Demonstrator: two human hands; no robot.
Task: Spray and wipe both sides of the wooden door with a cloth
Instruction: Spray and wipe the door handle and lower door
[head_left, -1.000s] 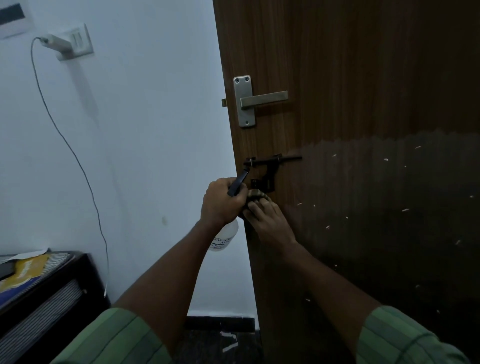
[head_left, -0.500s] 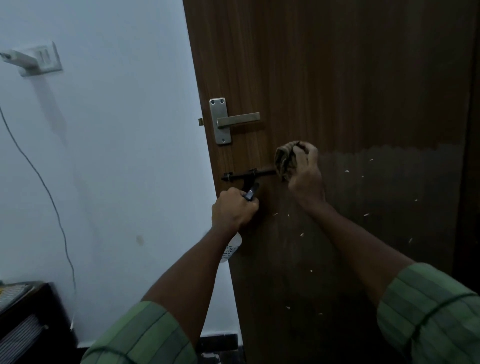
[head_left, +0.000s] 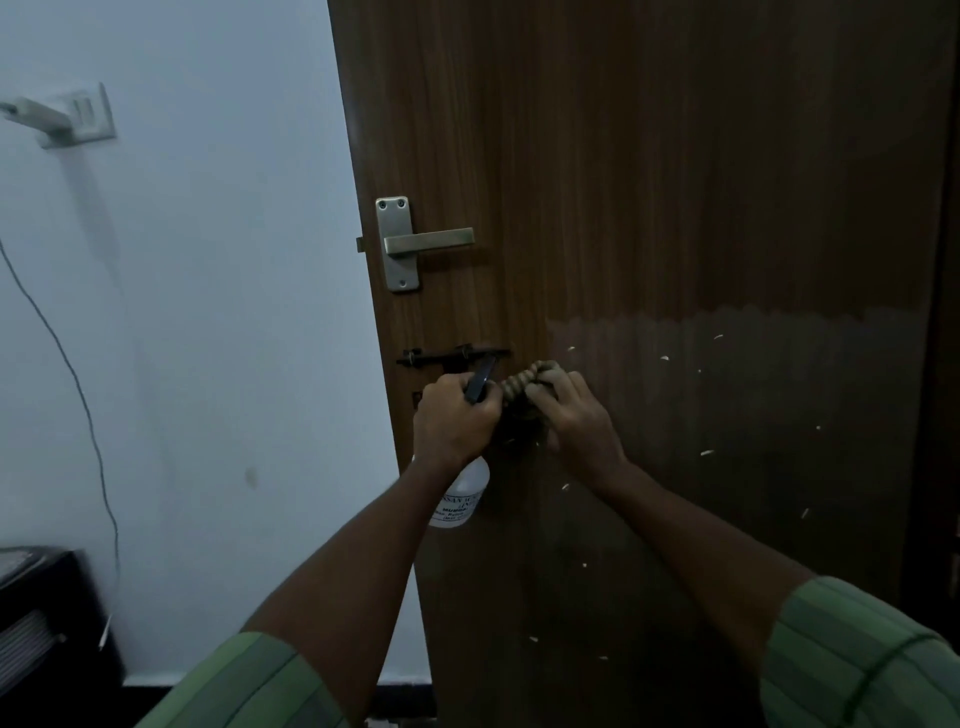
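A brown wooden door (head_left: 649, 182) fills the right of the view; its lower half looks darker and damp with pale flecks. My left hand (head_left: 452, 421) grips the black head of a white spray bottle (head_left: 462, 493), whose body hangs below my fist near the door's edge. My right hand (head_left: 576, 415) holds a bunched brownish cloth (head_left: 524, 384) against the door just below the black sliding bolt (head_left: 452, 357). The two hands are side by side, nearly touching.
A steel lever handle (head_left: 415, 241) sits above the bolt. To the left is a white wall with a switch plate and plugged adapter (head_left: 67, 117) and a hanging cable (head_left: 88, 415). A dark cabinet (head_left: 36, 613) stands at lower left.
My right hand brought the cloth from the bolt's right end down and left, next to my left hand. The left hand kept hold of the bottle.
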